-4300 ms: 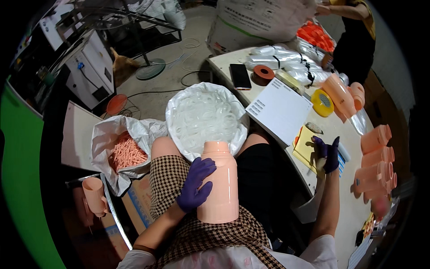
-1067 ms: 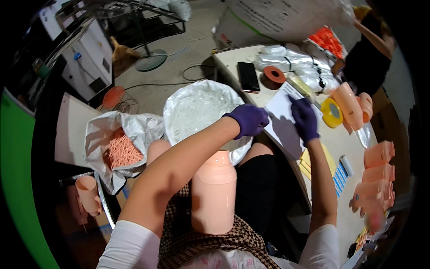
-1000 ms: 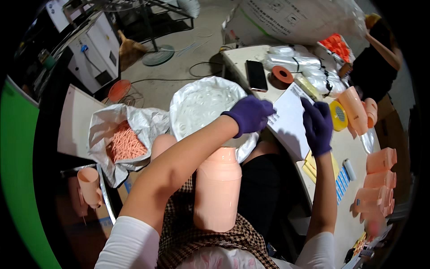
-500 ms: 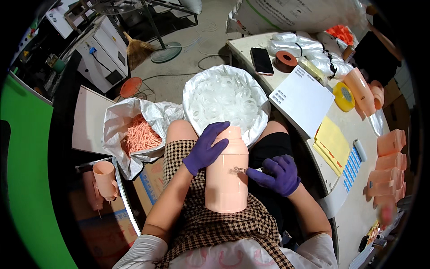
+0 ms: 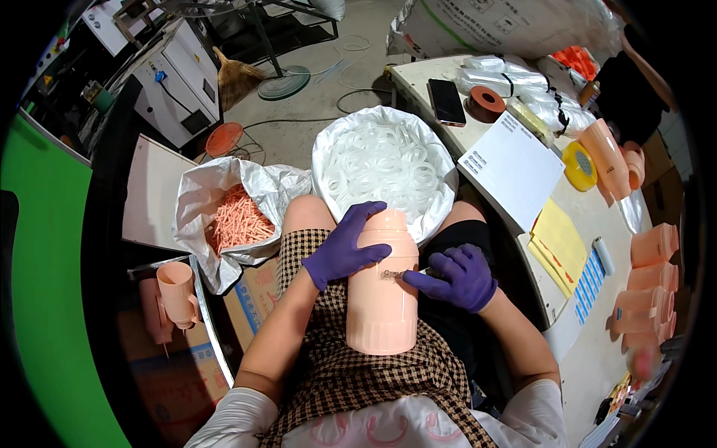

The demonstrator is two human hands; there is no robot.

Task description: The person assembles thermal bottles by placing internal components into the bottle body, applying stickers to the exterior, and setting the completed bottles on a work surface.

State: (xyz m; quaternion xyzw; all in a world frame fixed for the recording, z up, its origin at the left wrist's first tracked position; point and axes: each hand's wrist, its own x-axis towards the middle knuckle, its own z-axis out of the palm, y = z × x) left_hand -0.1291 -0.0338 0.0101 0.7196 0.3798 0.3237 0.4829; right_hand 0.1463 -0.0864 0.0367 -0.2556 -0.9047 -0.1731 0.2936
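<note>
A peach plastic flask body [image 5: 382, 317] with a narrower neck lies along my lap, neck pointing away from me. Wrapped over its upper left side is my left hand [image 5: 340, 254] in a purple glove, its thumb across the shoulder. A small clear sticker with dark print [image 5: 391, 275] sits on the front of the flask. My right hand [image 5: 463, 280], also purple-gloved, presses its thumb at the sticker's right end. Its other fingers are curled, and a pale glint shows between them and the thumb; what they hold is too small to make out.
A white sack of clear plastic rings [image 5: 385, 168] stands beyond my knees, with a sack of peach pieces [image 5: 239, 220] to its left. The right-hand table [image 5: 597, 358] bears a white label sheet [image 5: 515, 168], phone [image 5: 446, 102], tape roll [image 5: 579, 166] and peach parts [image 5: 648, 276]. Another person stands far right.
My right thumb has moved left against the sticker, which lies flatter on the flask. The left thumb has slid right over the shoulder. The whole view has shifted slightly.
</note>
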